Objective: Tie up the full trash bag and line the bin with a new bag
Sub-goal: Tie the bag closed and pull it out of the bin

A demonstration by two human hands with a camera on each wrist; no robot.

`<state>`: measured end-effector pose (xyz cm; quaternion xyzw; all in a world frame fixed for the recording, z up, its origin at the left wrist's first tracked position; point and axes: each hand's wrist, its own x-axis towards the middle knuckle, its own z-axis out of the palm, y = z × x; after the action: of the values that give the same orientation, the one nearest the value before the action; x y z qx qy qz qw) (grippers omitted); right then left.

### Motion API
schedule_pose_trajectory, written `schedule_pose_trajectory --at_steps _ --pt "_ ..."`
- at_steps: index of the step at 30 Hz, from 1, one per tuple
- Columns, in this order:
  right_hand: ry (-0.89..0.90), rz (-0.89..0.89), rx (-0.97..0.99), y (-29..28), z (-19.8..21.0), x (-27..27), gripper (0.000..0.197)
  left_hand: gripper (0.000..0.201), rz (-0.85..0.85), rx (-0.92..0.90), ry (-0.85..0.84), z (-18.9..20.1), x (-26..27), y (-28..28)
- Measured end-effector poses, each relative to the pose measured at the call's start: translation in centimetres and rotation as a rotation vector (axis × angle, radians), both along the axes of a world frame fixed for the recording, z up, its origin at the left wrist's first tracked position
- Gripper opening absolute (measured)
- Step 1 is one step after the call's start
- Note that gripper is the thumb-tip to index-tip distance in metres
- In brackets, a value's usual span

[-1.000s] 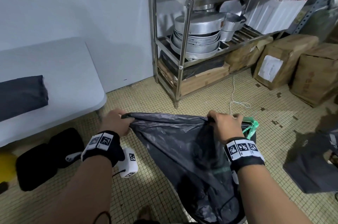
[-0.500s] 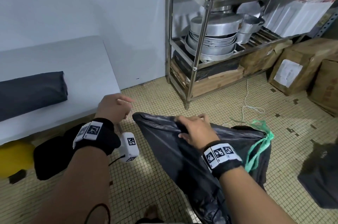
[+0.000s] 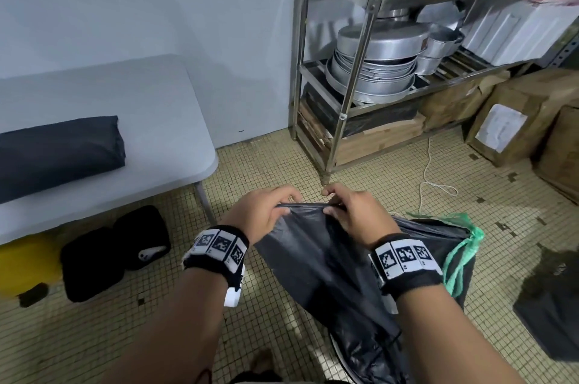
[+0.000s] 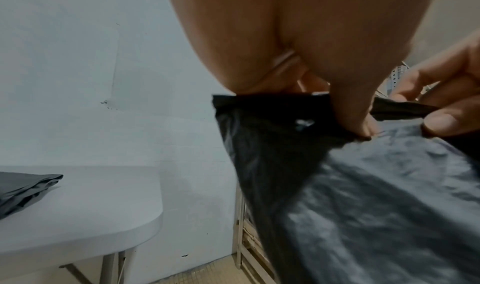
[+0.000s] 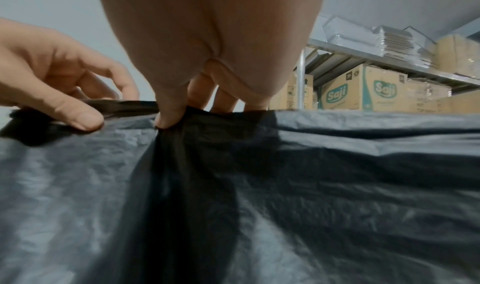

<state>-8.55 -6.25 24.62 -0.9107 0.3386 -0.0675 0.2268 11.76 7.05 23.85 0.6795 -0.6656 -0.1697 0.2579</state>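
A black trash bag (image 3: 329, 274) hangs in front of me over the tiled floor. My left hand (image 3: 282, 209) and right hand (image 3: 332, 206) pinch its top edge close together, thumbs toward me and fingers behind. In the left wrist view the left thumb (image 4: 361, 122) presses the bag (image 4: 363, 206) edge against the fingers. In the right wrist view the right thumb (image 5: 168, 118) does the same on the bag (image 5: 285, 185). Behind the bag, at the right, stands a dark plastic-covered shape with a green drawstring (image 3: 463, 246). Its lower part is hidden.
A white folding table (image 3: 141, 120) at the left carries folded dark bags (image 3: 56, 152), with black cases (image 3: 119, 249) beneath it. A steel rack (image 3: 354, 76) with metal pans stands ahead. Cardboard boxes (image 3: 517, 114) and another dark bag (image 3: 551, 308) lie at the right.
A second ago my hands held the bag's edge wide apart. The left hand let go, the right slid left, and now both pinch the edge side by side.
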Motion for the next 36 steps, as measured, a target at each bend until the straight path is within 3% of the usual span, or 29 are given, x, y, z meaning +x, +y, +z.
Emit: schedule_pose_trajectory --at_steps 3,5,9,11,16,18,20,22,25,28,32,34,36 --pt "0.153 -0.001 0.029 -0.4 0.3 -1.4 0.054 0.022 -0.067 -0.039 0.030 0.2 0.9 0.0" --pt "0.225 -0.047 -0.020 -1.0 0.2 -2.4 0.047 0.030 -0.120 -0.012 0.038 0.5 0.9 -0.2" --pt "0.148 -0.175 -0.018 -2.4 0.5 -3.8 0.023 0.055 -0.180 0.219 -0.012 0.7 -1.3 -1.6" --pt "0.124 -0.191 -0.020 -2.8 0.6 -4.2 0.020 0.064 -0.091 0.299 -0.056 0.3 -2.8 -2.5" --pt "0.218 -0.229 -0.063 -3.2 0.4 -6.2 0.034 0.058 0.144 0.361 0.048 -0.3 -5.1 -4.5" --pt "0.347 -0.300 -0.060 -3.6 0.6 -7.6 0.033 0.061 0.228 0.403 0.175 -0.2 -5.8 -5.1" --pt "0.416 -0.336 -0.048 -3.8 0.6 -9.0 0.024 0.070 0.301 0.471 0.418 -0.2 -6.7 -5.6" --pt "0.364 -0.342 -0.048 -3.9 0.7 -10.1 0.016 0.084 0.325 0.523 0.575 -0.2 -7.7 -6.2" --pt "0.205 -0.325 -0.008 -4.1 1.0 -11.5 0.018 0.096 0.349 0.475 0.428 -0.4 -9.5 -7.6" --pt "0.114 -0.294 0.046 -4.2 1.6 -12.7 0.017 0.089 0.383 0.411 0.347 -1.0 -11.6 -9.0" --pt "0.032 -0.165 0.193 -3.5 2.2 -14.0 0.007 0.065 0.459 0.370 0.674 -0.8 -14.1 -11.0" --pt "0.012 -0.093 0.249 -2.7 2.4 -14.3 0.007 0.090 0.475 0.362 0.733 -0.7 -15.0 -11.8" --pt "0.009 -0.043 0.261 -2.0 2.2 -14.5 0.008 0.109 0.454 0.372 0.687 -0.6 -15.9 -12.3"
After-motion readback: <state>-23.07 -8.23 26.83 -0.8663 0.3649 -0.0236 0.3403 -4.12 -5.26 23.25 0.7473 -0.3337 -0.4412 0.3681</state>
